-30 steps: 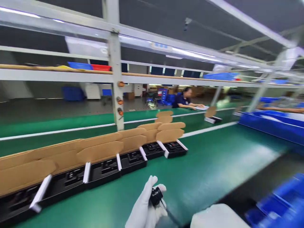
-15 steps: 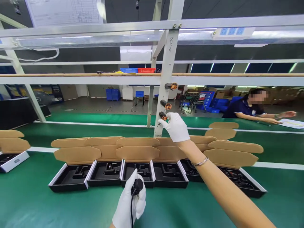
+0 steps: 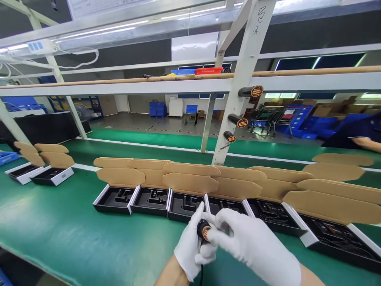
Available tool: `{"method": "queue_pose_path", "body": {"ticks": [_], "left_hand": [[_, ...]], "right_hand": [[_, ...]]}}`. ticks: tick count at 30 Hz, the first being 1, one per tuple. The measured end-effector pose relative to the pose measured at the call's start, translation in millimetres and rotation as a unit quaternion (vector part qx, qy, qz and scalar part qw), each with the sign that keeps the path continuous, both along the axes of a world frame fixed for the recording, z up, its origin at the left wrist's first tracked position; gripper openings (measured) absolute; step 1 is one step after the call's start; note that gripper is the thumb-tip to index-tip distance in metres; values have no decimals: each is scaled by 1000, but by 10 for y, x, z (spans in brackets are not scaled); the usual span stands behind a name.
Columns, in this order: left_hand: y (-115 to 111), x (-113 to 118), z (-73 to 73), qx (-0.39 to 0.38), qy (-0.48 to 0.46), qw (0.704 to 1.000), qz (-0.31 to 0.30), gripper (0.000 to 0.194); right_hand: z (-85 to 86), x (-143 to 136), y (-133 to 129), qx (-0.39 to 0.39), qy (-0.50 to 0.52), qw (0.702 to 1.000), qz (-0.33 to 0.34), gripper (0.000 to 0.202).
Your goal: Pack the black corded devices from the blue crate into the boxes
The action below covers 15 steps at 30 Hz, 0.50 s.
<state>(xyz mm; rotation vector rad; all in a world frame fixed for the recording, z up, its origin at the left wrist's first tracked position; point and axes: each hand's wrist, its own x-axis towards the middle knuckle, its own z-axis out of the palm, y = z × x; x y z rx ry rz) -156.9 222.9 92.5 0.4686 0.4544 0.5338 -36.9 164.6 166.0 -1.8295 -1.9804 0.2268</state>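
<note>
White gloves cover both hands. My left hand is closed around a small black cylindrical device, whose round end now shows an orange-striped label; a black cable hangs below. The fingertips of my right hand touch that labelled end from the right. Whether they grip a separate part there is too small to tell. Behind the hands stands a row of open cardboard boxes with black trays; one tray holds small dark parts. Three black rolls with orange-marked ends, such as the middle roll, stick out from the white post.
Two more open boxes stand at the left on the green table. A white shelf rail crosses above, bearing blue and red bins. A person's arm rests at the far right.
My right hand has come down from the lowest roll on the post to the device in my left hand. The device's end now shows an orange label. The view has shifted left and tilted.
</note>
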Motion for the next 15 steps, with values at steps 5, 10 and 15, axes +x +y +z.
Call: {"method": "queue_pose_path", "body": {"ticks": [5,10,15], "left_hand": [[-142,52,-20,-33,10,996,-76,55],[-229,23,-24,17,51,996,-68,55],[-410,-186,90,187,111,968,124,54]], "right_hand": [[-154,-111,-152,-23,6,998,57,12],[-159,-69,-236,-19,10,997,77,10],[-195,-53,-245,79,-79,991,67,24]]}}
